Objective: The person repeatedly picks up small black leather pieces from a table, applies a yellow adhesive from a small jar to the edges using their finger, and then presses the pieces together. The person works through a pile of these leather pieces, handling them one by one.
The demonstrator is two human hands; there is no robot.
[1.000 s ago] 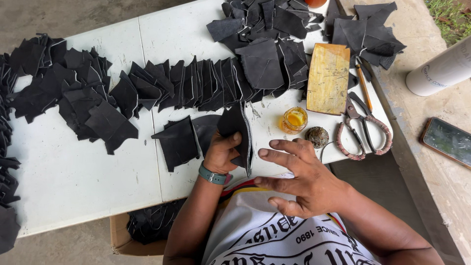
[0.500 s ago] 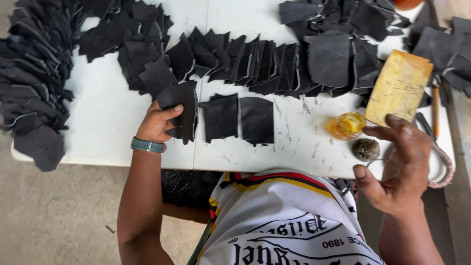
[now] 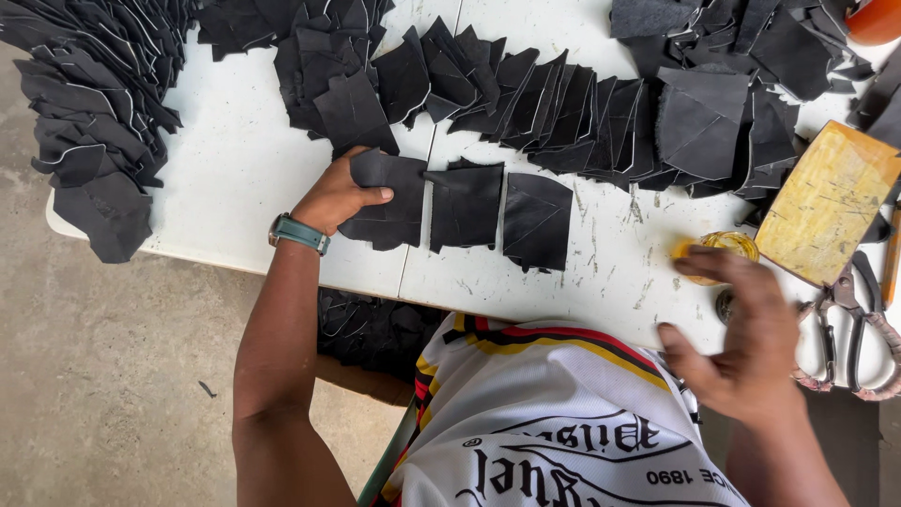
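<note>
My left hand (image 3: 340, 194), with a teal wristband, grips the left edge of a black leather piece (image 3: 392, 202) lying flat on the white table (image 3: 235, 178). Two more black pieces (image 3: 537, 221) lie in a row to its right. My right hand (image 3: 746, 343) hovers blurred over the table's near right edge, fingers apart and holding nothing, close to a small jar of yellow glue (image 3: 718, 249) and a small dark round lid (image 3: 725, 305).
Overlapping black leather pieces (image 3: 563, 103) run along the back of the table and pile up at the far left (image 3: 94, 122). A yellow wooden block (image 3: 826, 202) and scissors (image 3: 849, 329) lie at the right. A box of black scraps (image 3: 371, 329) sits under the table.
My left hand has laid a black piece down beside the other two, left of them. My right hand has drifted from the scissors toward the glue jar. The view has shifted.
</note>
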